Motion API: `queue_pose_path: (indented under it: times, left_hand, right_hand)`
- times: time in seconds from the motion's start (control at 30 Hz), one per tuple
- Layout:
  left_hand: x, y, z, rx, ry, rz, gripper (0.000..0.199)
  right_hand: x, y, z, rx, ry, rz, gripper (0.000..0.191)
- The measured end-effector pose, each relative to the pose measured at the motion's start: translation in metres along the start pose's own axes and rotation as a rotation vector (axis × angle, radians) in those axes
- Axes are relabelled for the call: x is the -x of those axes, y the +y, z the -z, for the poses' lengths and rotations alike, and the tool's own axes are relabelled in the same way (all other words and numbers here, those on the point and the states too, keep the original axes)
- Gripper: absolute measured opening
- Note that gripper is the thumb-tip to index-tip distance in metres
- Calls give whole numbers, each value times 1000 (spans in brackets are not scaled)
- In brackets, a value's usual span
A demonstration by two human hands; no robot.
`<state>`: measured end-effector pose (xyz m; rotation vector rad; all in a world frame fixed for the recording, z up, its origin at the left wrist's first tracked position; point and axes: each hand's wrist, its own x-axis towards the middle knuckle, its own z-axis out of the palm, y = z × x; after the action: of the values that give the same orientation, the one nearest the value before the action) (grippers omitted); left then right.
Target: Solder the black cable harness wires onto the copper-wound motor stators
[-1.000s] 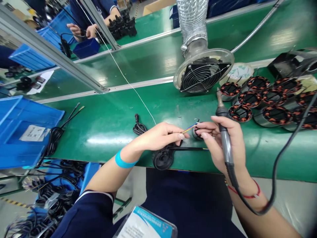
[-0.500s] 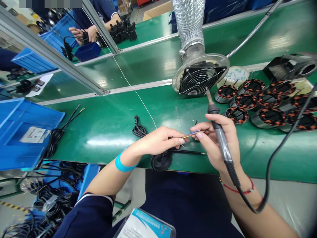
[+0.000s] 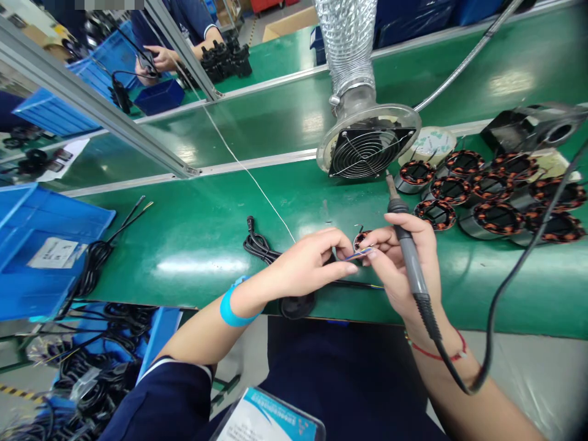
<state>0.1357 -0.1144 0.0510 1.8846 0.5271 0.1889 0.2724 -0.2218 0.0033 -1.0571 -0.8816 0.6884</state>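
While R hand (image 3: pixel 397 282) holds 1 iron (image 3: pixel 414 266), L hand (image 3: pixel 310 263) at sev. wires (image 3: pixel 360 253).

A glossy green workbench (image 3: pixel 206 245) runs beneath and beyond both hands. Just beyond the fingers of the right hand (image 3: pixel 404 269) sits a small round part with copper-coloured windings (image 3: pixel 361 239), partly hidden. Near the wrist of the left hand (image 3: pixel 316 260), on the body's side, lies a round black housing (image 3: pixel 297 307), with a straight black cable (image 3: pixel 353 284) below the fingertips. Just beyond the left hand is a coiled black cable with a round connector (image 3: pixel 258 246). To the right hand's right stands a cluster of ring-shaped, silver-sided stators with copper windings (image 3: pixel 491 218); behind them are a pale, green-printed disc (image 3: pixel 430 144) and a dark angular holder (image 3: pixel 505 130).
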Motion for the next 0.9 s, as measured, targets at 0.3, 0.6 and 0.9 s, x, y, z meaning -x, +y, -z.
queue_pose_path:
  times: [0.3, 0.6, 0.9]
  left_hand:
    - [-1, -5, -6, 184, 60, 117, 28]
    - [-2, -6, -8, 278, 66, 112, 30]
    - [-7, 1, -16, 48, 192, 35, 30]
  right_hand:
    - [1, 1, 6, 1, 6, -37, 40]
    - [-1, -2, 5, 43, -55, 2, 38]
    - [5, 0, 4, 114, 14, 60, 49]
